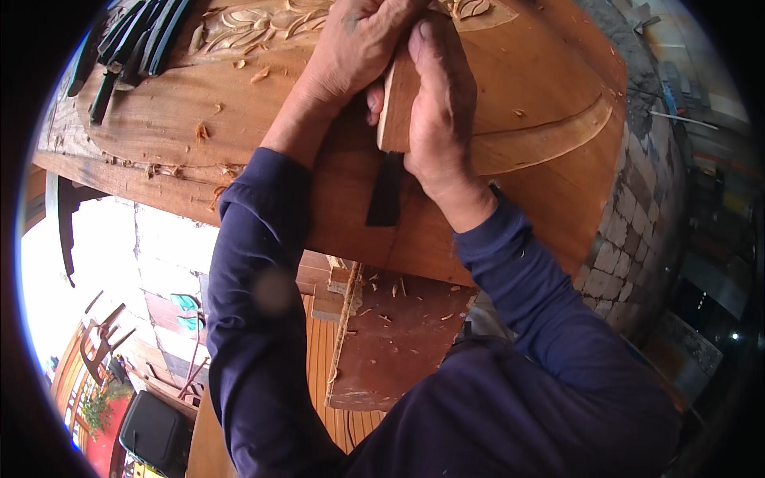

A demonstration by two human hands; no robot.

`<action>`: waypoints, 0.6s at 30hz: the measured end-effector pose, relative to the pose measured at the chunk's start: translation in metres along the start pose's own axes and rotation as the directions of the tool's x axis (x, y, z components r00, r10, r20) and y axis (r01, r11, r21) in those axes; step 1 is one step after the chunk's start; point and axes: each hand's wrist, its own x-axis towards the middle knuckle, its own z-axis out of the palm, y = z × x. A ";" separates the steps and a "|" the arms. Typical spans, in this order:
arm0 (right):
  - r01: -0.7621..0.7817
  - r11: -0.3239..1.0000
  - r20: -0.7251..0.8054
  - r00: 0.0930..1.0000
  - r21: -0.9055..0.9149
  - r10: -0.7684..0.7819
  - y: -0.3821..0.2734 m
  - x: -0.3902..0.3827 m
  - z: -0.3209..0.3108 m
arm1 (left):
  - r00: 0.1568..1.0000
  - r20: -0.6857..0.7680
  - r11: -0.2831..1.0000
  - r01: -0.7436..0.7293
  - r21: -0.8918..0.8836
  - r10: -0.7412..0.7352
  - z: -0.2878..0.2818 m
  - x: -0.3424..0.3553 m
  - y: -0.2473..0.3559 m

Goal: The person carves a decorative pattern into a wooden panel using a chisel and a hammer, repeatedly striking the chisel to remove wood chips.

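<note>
A wooden block (pixel 401 115) with squared edges is held between my two hands above a large carved wooden panel (pixel 159 131). My right hand (pixel 442 103) is closed along the block's right side, its thumb lying up the top. Closed at the block's far end is my left hand (pixel 358 48), a fingertip of it showing at the block's left side. The far end of the block is hidden under the hands. A dark tapered patch (pixel 384 191) lies on the panel just below the block; I cannot tell whether it is a shadow.
Several dark-handled tools (pixel 131 52) lie bunched at the panel's far left. Leaf-like carving (pixel 263 28) runs along the far side, with wood shavings (pixel 202 131) scattered about. A curved carved band (pixel 550 143) crosses the right. Below stands a reddish-brown board (pixel 398 334).
</note>
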 end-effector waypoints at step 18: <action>-0.050 0.997 0.136 0.990 0.064 0.041 0.010 0.065 -0.056 | 0.939 -0.320 0.703 0.143 0.696 0.126 0.033 -0.118 0.030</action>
